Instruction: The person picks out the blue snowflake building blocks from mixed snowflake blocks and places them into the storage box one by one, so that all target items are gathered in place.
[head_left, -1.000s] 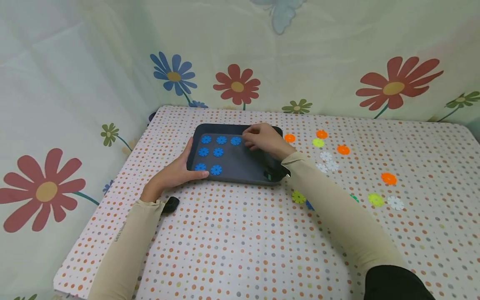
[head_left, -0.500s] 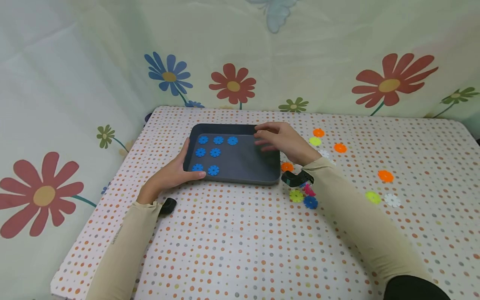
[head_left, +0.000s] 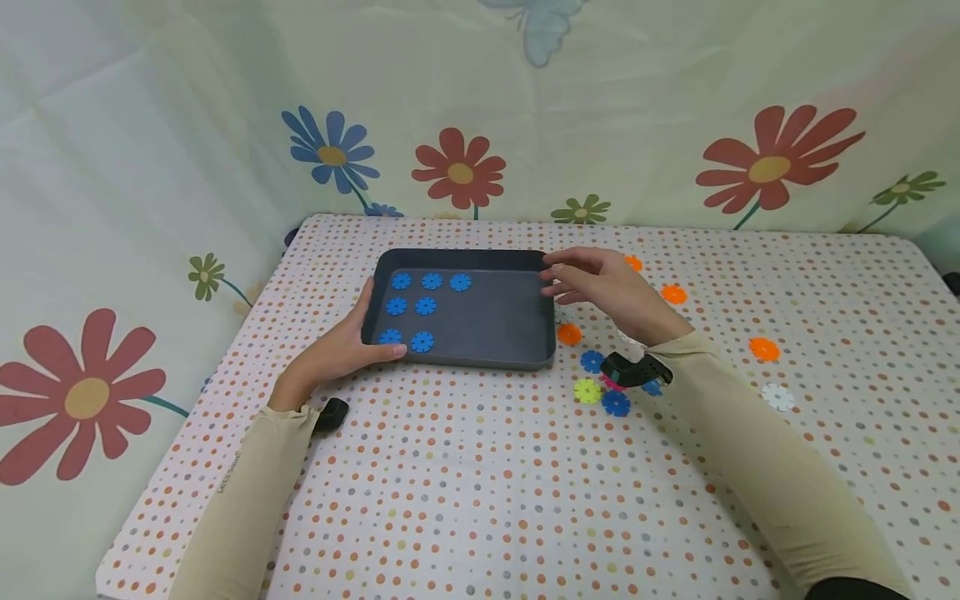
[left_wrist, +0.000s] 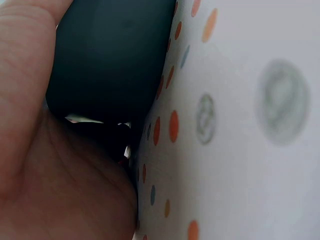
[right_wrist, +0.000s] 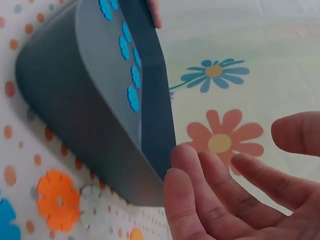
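Blue discs [head_left: 425, 306], seven, in a grey tray [head_left: 495, 325]
Left hand [head_left: 337, 346] grips its eight-o'clock corner; right hand [head_left: 615, 289], fingers loosely parted, holds nothing near two o'clock.

Head cam: soft, even light; faint shadow by R sleeve [head_left: 757, 454], lower R; slight wide-angle stretch twd edges. L wrist cam: v. dim at L, tray [left_wrist: 110, 55] near-black, tablecloth [left_wrist: 240, 175] blurry @ R. R wrist cam: brighter, backdrop [right_wrist: 290, 75] washed-out upper R.
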